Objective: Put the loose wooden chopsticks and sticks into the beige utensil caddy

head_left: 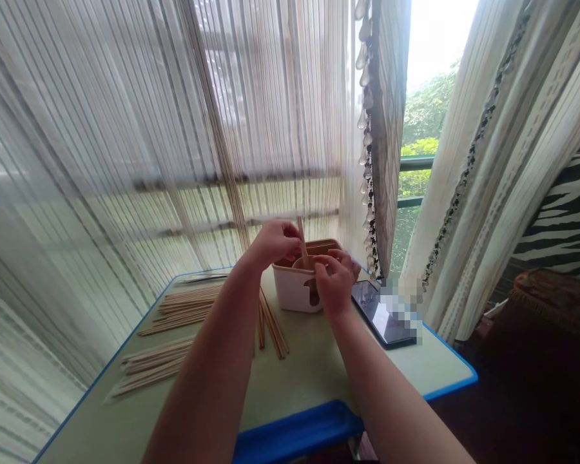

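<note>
A white box with a brown rim stands at the far side of a small table. My left hand is closed on an upright wooden stick whose lower end goes into the box. My right hand curls over the box's front right rim, fingers bent, touching the rim near the stick. Many loose wooden sticks lie flat on the table to the left of the box, some under my left forearm.
A dark phone lies on the table right of the box. The pale table has a blue edge. Sheer striped curtains hang close behind. A zebra-patterned seat stands at the right.
</note>
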A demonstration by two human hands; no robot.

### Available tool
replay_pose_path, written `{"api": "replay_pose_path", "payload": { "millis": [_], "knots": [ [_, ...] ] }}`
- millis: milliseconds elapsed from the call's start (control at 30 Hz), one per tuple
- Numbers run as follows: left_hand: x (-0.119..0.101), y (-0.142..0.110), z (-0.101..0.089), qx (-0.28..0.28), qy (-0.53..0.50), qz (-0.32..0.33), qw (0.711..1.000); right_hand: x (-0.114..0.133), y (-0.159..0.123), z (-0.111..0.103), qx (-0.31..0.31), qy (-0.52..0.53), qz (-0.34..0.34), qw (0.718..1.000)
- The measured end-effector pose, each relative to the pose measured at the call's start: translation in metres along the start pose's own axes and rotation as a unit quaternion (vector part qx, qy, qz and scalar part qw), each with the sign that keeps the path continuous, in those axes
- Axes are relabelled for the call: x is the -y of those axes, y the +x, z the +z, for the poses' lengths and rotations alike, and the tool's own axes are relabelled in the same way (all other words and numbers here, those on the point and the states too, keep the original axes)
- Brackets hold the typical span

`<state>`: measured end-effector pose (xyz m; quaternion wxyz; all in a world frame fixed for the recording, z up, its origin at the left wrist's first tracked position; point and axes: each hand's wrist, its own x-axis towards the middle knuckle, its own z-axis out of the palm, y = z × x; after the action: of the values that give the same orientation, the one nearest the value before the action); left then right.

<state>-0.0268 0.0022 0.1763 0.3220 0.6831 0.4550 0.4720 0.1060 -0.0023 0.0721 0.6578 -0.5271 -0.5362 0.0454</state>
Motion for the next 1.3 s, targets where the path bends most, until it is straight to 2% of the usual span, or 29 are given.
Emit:
{"api": "replay_pose_path", "payload": {
  "millis": [67, 200, 367, 467, 600, 767, 867, 1000, 1133, 1300],
  "knots": [
    [0.0, -0.001, 0.001, 0.013, -0.01, -0.03, 0.999, 0.0, -0.003, 0.001, 0.001, -0.028, -0.033, 0.999],
    [0.003, 0.0, -0.001, 0.028, -0.03, -0.052, 0.998, 0.0, -0.005, 0.003, 0.014, -0.05, -0.088, 0.995],
    [0.006, 0.001, -0.005, 0.055, -0.016, -0.069, 0.996, -0.004, -0.005, 0.006, 0.027, -0.042, -0.084, 0.995],
    [0.003, 0.001, -0.007, 0.021, -0.01, -0.056, 0.998, -0.006, -0.005, 0.007, 0.025, -0.037, -0.08, 0.996],
    [-0.003, 0.001, -0.009, -0.03, -0.052, -0.001, 0.998, -0.006, -0.005, 0.007, 0.026, -0.036, -0.078, 0.996],
    [-0.001, 0.001, -0.014, -0.005, -0.022, -0.018, 1.0, -0.004, -0.004, 0.005, 0.021, -0.03, -0.084, 0.996],
    [0.003, 0.001, -0.014, 0.03, 0.017, -0.024, 0.999, -0.004, -0.002, 0.004, -0.019, -0.016, -0.057, 0.998],
    [0.005, 0.001, -0.009, 0.061, 0.072, -0.001, 0.996, -0.005, 0.002, 0.002, -0.054, 0.006, -0.006, 0.998],
    [0.005, 0.002, -0.004, 0.056, 0.112, 0.027, 0.992, -0.008, 0.005, 0.001, -0.059, 0.026, 0.019, 0.998],
    [0.005, 0.002, 0.0, 0.073, 0.125, 0.029, 0.989, -0.01, 0.006, 0.001, -0.053, 0.032, 0.03, 0.998]
  ]
}}
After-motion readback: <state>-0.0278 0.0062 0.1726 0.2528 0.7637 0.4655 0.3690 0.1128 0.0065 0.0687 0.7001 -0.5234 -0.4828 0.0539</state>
